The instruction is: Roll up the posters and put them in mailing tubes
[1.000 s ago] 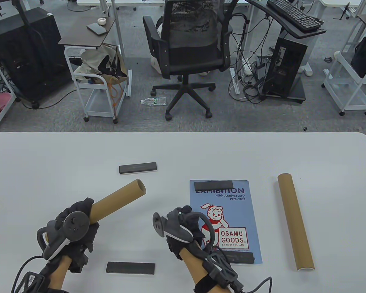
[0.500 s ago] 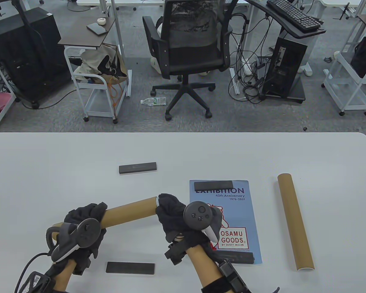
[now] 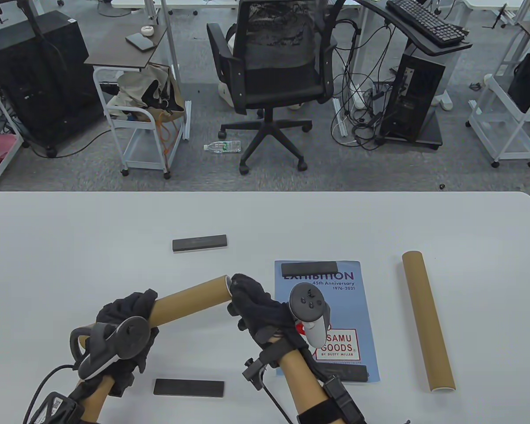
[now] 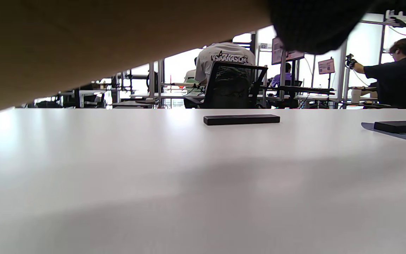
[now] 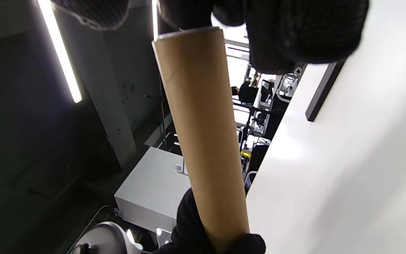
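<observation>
- Brown mailing tube (image 3: 190, 299) held off the worktop (image 3: 70, 247) in the lower left-centre of the table view, slanting up toward the right.
- Left hand (image 3: 123, 335) clenched around the tube's lower end, tracker on its back; grip grasping the tube.
- Right hand (image 3: 258, 309) capped over the tube's upper end, fingers (image 5: 305, 31) curled around the rim in the right wrist view; grip closed on that end.
- Same tube (image 5: 199, 134) running down the middle of the right wrist view, left glove wrapped around it at the bottom edge.
- Blue poster (image 3: 335, 309) lying flat just right of the right hand, pinned by a dark bar (image 3: 309, 268) at its top edge and another bar (image 3: 353, 374) at its bottom edge.
- Second tube (image 3: 427, 321) lying on the worktop at the right, well apart from the hands.
- Loose dark bar (image 3: 199, 243) above the held tube; another loose bar (image 3: 188, 387) at the bottom, between the two forearms.
- Office chair (image 3: 274, 75) on the floor beyond the worktop, upper centre.
</observation>
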Demonstrator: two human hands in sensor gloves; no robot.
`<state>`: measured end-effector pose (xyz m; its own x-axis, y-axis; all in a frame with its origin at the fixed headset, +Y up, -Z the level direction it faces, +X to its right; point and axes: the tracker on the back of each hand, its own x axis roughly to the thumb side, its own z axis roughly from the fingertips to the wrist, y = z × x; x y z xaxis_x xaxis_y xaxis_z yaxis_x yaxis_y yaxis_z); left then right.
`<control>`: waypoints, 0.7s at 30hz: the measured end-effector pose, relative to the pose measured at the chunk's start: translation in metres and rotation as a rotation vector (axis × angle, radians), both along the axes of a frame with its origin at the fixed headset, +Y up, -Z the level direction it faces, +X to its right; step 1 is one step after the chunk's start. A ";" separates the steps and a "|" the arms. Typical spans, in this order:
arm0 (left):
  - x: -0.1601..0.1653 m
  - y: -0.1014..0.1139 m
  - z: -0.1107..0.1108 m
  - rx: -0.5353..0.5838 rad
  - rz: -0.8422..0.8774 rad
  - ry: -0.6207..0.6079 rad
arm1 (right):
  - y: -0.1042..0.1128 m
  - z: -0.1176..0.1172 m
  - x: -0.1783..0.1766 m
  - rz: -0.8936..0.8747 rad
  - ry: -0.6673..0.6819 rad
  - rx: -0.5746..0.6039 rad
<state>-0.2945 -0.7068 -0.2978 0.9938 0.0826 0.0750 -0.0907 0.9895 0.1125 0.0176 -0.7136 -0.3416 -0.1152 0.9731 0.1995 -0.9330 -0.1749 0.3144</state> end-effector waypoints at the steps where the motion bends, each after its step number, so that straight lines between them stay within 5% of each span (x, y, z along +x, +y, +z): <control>1: -0.006 0.000 -0.001 -0.033 0.012 0.030 | 0.000 0.001 0.001 0.018 -0.052 0.009; 13: -0.096 -0.024 -0.019 -0.199 -0.019 0.569 | -0.008 0.003 -0.003 0.316 -0.070 0.078; 21: -0.119 -0.052 -0.028 -0.361 -0.079 0.703 | -0.011 0.003 -0.009 0.404 -0.029 0.092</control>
